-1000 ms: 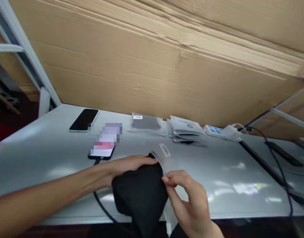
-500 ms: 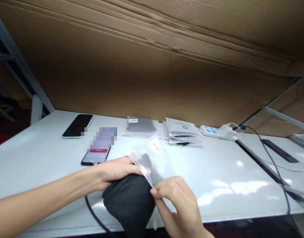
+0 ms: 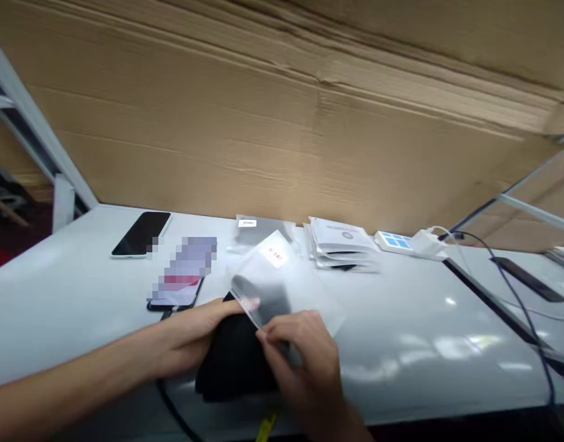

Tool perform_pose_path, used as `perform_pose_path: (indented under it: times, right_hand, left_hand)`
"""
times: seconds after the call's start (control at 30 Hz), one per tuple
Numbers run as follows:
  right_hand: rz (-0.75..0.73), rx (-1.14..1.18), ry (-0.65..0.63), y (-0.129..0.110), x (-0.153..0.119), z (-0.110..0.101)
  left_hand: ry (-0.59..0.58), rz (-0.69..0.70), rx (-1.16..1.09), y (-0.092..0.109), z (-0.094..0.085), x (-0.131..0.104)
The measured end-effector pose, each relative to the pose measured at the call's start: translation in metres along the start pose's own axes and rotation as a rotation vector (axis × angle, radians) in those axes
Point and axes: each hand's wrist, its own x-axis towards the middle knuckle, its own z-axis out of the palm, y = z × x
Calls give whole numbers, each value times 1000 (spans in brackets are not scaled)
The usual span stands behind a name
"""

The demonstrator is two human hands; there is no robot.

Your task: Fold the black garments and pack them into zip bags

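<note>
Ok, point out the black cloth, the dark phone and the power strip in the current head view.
Black cloth (image 3: 235, 359): head view, on its folded body below the left hand.
Dark phone (image 3: 142, 234): head view, middle of its screen.
Power strip (image 3: 394, 241): head view, on its blue-marked top.

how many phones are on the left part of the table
2: a dark-screened phone near the cardboard, and a lit phone on a cable, nearer the left hand.

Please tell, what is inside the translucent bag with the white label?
Inside the translucent bag, a dark part of the black cloth shows, blurred, and the thumb tip of the left hand. Much of the cloth is outside. What lies behind the right hand is covered.
</note>
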Motion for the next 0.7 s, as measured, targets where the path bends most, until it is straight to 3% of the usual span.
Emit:
perform_pose_path:
  times: [0.13, 0.23, 0.3, 0.4, 0.5, 0.6, 0.7]
  right_hand:
    - [-16, 18, 39, -7, 3, 0]
    - [-23, 36, 22, -7, -2, -7]
    - [29, -10, 79, -1, -8, -17]
    - [335, -70, 245, 11, -18, -33]
    - [652, 102, 174, 18, -24, -39]
    - [775, 262, 39, 15, -29, -32]
    - [845, 288, 64, 6, -39, -18]
  left_hand:
    - [49, 97, 137, 1, 1, -3]
    - [67, 131, 88, 5, 4, -3]
    - [36, 147, 15, 9, 3, -4]
    - [17, 146, -17, 17, 1, -7]
    - [31, 180, 38, 22, 2, -10]
    - [-9, 260, 98, 22, 8, -11]
    - [29, 380, 131, 20, 17, -10]
